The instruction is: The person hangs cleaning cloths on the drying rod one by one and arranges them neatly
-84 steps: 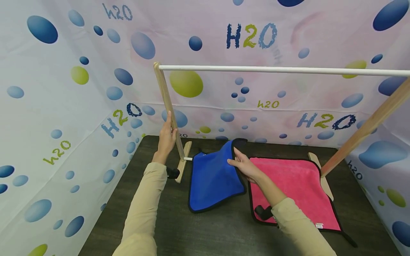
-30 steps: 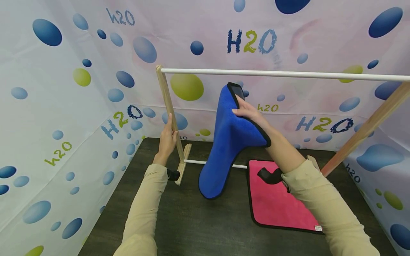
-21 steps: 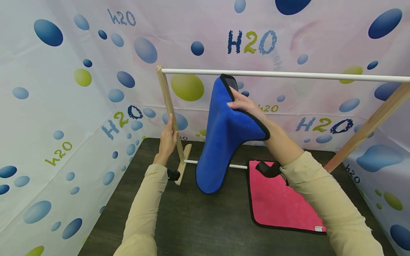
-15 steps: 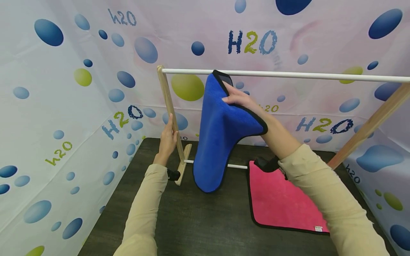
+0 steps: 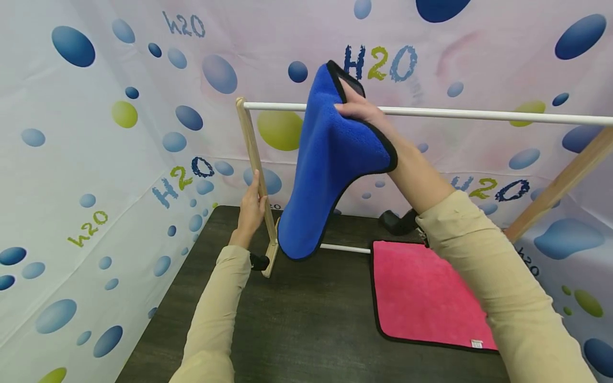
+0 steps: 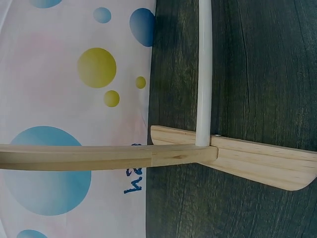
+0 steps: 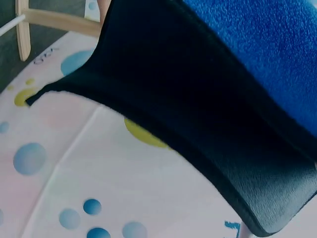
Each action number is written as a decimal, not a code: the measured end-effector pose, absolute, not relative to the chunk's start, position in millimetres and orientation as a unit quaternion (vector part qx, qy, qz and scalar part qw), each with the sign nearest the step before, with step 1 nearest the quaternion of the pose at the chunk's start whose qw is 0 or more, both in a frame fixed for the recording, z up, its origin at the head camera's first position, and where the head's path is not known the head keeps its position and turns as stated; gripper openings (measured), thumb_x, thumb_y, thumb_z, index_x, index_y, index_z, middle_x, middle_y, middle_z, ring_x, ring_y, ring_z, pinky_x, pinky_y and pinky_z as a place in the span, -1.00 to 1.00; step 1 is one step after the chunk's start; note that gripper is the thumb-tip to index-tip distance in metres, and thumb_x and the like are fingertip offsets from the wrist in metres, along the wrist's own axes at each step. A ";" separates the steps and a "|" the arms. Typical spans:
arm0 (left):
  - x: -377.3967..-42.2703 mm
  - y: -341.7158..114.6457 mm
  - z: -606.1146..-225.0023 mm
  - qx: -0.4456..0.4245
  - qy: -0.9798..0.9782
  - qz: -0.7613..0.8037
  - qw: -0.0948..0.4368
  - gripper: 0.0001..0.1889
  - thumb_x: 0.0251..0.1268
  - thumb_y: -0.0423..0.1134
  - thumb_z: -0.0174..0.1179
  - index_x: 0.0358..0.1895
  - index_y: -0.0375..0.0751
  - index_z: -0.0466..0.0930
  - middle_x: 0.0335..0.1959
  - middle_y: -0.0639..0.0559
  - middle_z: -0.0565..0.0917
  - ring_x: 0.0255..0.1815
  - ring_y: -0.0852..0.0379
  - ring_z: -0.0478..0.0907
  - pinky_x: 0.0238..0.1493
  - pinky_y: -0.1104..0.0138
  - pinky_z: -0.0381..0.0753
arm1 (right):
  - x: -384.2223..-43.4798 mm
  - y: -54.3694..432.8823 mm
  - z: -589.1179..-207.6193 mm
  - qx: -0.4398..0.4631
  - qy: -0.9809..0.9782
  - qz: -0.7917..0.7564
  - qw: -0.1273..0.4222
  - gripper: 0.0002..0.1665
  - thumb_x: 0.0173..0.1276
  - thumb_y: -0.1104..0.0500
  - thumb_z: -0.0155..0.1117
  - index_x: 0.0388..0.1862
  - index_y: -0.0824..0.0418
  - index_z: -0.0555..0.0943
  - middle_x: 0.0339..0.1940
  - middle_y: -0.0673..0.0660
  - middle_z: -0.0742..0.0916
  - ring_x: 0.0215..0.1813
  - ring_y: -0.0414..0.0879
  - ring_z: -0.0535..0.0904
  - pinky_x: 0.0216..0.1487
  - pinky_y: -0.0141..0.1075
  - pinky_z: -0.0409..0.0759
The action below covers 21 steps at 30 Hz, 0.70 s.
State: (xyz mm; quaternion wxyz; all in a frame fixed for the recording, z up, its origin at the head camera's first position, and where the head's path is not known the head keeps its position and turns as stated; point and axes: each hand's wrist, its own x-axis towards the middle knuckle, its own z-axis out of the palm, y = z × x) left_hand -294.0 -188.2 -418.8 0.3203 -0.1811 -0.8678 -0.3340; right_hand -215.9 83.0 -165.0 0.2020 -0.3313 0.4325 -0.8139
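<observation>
My right hand (image 5: 361,111) grips a blue plush cloth (image 5: 316,165) with black edging, fingers at its bordered edge and thumb on the blue face. The cloth hangs in folds in front of the white top rod (image 5: 479,113) of a wooden rack, its upper corner above the rod. In the right wrist view the cloth's dark underside (image 7: 163,74) fills much of the frame. My left hand (image 5: 250,210) holds the rack's left wooden post (image 5: 249,135), its index finger pointing up along the wood. The left wrist view shows this post (image 6: 99,157) meeting its foot (image 6: 267,161), hand unseen.
A pink cloth (image 5: 426,298) with black edging lies flat on the dark table (image 5: 297,324), at the right. A white lower rod (image 5: 345,248) runs near the tabletop. The right post (image 5: 560,183) slants at the right, partly behind my sleeve. Printed sheeting walls the back and sides.
My right hand has lifted the blue cloth off the table, up to the top rod and just now higher, above it. My left hand stays on the post.
</observation>
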 end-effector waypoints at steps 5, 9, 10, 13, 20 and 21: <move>-293.2 -189.3 -418.1 -0.183 -0.866 -0.337 0.320 -0.24 0.22 -0.52 0.06 0.44 -0.14 -0.08 0.09 -0.41 0.39 0.01 -0.30 0.43 -0.12 0.01 0.53 | -225.7 85.4 -149.7 -0.331 0.434 -0.820 0.172 -0.24 0.40 0.41 -0.28 0.49 0.07 -0.22 -0.40 0.08 0.35 -0.41 -0.17 0.44 -0.37 -0.45 0.48; -294.0 -189.3 -418.3 -0.192 -0.860 -0.336 0.334 -0.22 0.21 -0.53 0.08 0.45 -0.10 -0.08 0.04 -0.43 0.42 -0.01 -0.32 0.43 -0.08 -0.03 0.49 | -239.4 92.1 -142.7 -0.338 0.482 -0.799 0.125 -0.24 0.40 0.41 -0.26 0.49 0.09 -0.23 -0.23 0.09 0.38 -0.35 -0.18 0.48 -0.31 -0.47 0.49; -294.3 -189.2 -418.4 -0.194 -0.858 -0.335 0.337 -0.21 0.20 -0.53 0.08 0.45 -0.08 -0.08 0.03 -0.43 0.42 -0.02 -0.32 0.43 -0.07 -0.03 0.48 | -242.8 94.2 -141.4 -0.339 0.491 -0.795 0.113 -0.24 0.40 0.41 -0.26 0.49 0.09 -0.23 -0.20 0.10 0.38 -0.34 -0.18 0.48 -0.30 -0.47 0.49; -295.0 -189.1 -419.3 -0.197 -0.857 -0.332 0.343 -0.19 0.19 -0.53 0.09 0.45 -0.05 -0.10 0.00 -0.42 0.43 -0.05 -0.30 0.44 -0.08 -0.03 0.48 | -251.9 99.9 -138.3 -0.336 0.492 -0.798 0.090 -0.24 0.39 0.43 -0.26 0.48 0.11 -0.19 -0.09 0.13 0.39 -0.30 -0.16 0.50 -0.24 -0.45 0.50; -293.1 -189.6 -419.0 -0.197 -0.856 -0.334 0.341 -0.17 0.18 -0.54 0.09 0.46 -0.03 -0.11 -0.03 -0.42 0.44 -0.09 -0.29 0.45 -0.15 -0.02 0.50 | -262.3 114.8 -132.0 -0.278 0.551 -0.785 0.045 -0.28 0.40 0.35 -0.17 0.47 -0.04 -0.03 0.19 0.09 0.29 -0.09 -0.16 0.44 0.05 -0.40 0.32; -293.0 -189.9 -418.8 -0.196 -0.856 -0.335 0.341 -0.18 0.19 -0.54 0.09 0.45 -0.03 -0.11 -0.03 -0.42 0.44 -0.09 -0.30 0.45 -0.15 -0.02 0.50 | -263.5 117.2 -131.5 -0.273 0.561 -0.780 0.039 -0.28 0.40 0.34 -0.16 0.47 -0.05 -0.03 0.21 0.09 0.27 -0.07 -0.16 0.42 0.08 -0.39 0.29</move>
